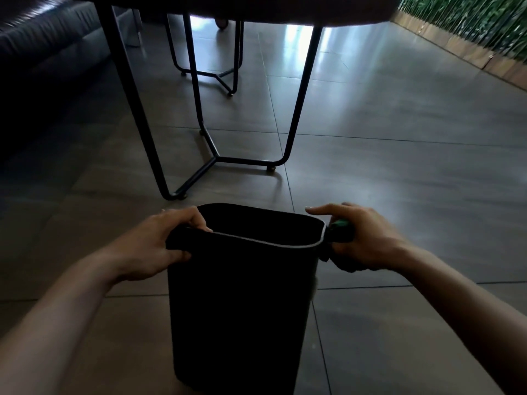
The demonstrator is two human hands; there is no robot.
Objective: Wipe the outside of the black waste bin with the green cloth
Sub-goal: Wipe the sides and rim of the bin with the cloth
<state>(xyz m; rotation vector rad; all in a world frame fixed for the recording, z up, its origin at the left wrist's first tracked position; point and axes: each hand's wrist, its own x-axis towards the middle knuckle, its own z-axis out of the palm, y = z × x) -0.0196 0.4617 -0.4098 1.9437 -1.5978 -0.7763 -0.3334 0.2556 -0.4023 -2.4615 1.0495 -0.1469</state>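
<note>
From the head camera we see the black waste bin (242, 295) standing upright on the tiled floor (399, 172), between our two hands. Our left hand (159, 246) is closed over the bin's rim at its left corner, fingers curled inside. Our right hand (362, 240) sits just beside the right rim, wrapped around the bunched green cloth (340, 232), which touches the bin's outer wall. Beyond the hands stand black metal legs (296, 109).

Looking dim overall, backlit from beyond the table legs (196, 89). Glaring white on the floor tiles (299, 38) there. Losing the black bin (242, 303) to shadow. Bending straight lines at the edges; blurring slightly throughout.
</note>
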